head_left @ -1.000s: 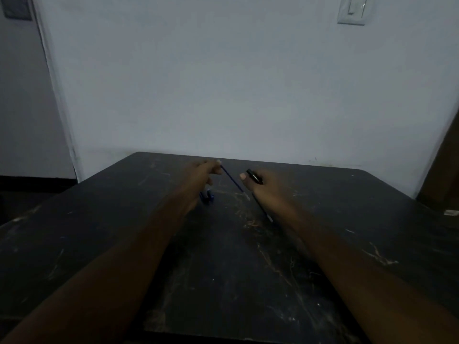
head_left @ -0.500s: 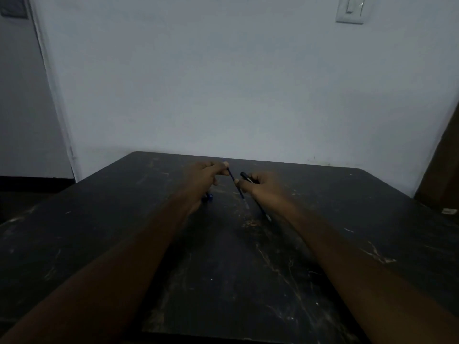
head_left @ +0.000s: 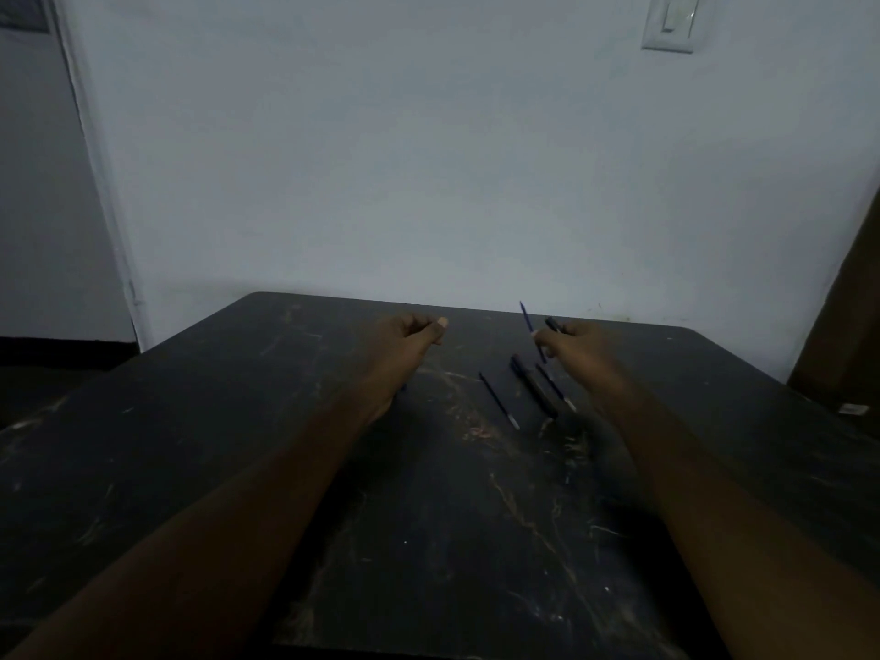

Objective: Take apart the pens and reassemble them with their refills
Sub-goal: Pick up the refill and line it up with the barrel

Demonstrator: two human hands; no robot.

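Note:
My right hand (head_left: 578, 347) is closed on a thin blue refill (head_left: 527, 319) that points up and away, and a black pen piece (head_left: 553, 323) sticks out beside its fingers. My left hand (head_left: 409, 340) hovers to the left with its fingers curled and nothing visible in it. Between the hands, on the dark table (head_left: 428, 540), lie a thin refill (head_left: 497, 400), a dark pen barrel (head_left: 533, 385) and another thin piece with a pale tip (head_left: 557, 390). A bit of blue (head_left: 403, 388) peeks out from under my left wrist.
The scratched table runs back to a pale wall. A light switch (head_left: 669, 21) is high on the right. A small white object (head_left: 852, 409) lies at the table's right edge, beside a brown surface (head_left: 847, 335).
My hands have moved apart. The blue refill, held between both hands before, is now in my right hand alone. Pen parts on the table have come into view.

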